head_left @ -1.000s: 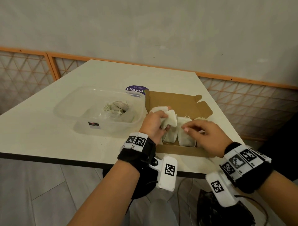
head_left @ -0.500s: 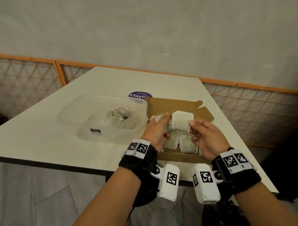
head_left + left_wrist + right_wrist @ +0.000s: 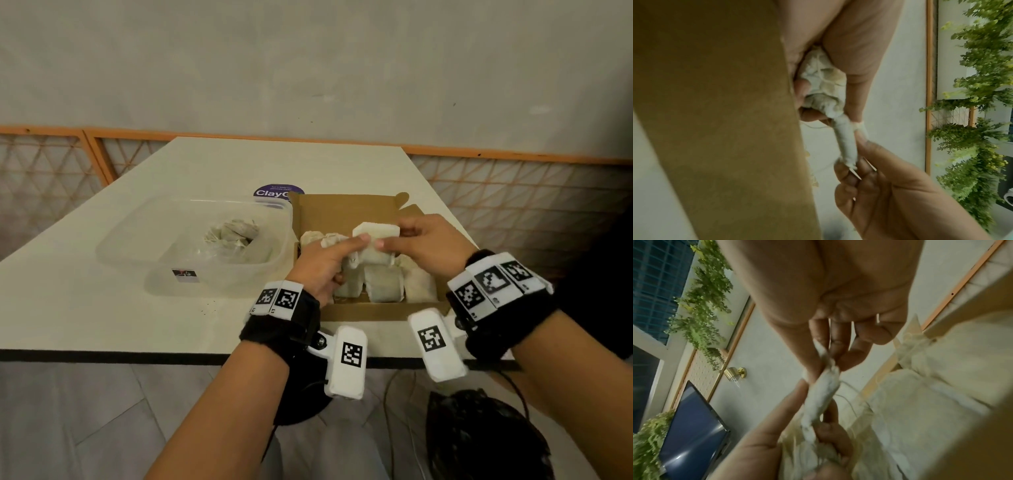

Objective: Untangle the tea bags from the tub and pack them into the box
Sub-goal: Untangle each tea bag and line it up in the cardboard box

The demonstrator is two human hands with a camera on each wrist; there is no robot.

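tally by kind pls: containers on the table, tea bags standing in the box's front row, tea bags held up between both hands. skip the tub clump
Containers: 2, the clear tub and the cardboard box.
Front-row tea bags in the box: 3.
Held tea bag: 1, pinched by left hand and right hand.
Total: 6.

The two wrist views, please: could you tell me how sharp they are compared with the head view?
Head view: fairly sharp, dim and even, straight table edge bowed. Left wrist view: the white paper tea bag is soft, the brown cardboard box a blurred slab. Right wrist view: the right hand fills the top, and the edges smear.
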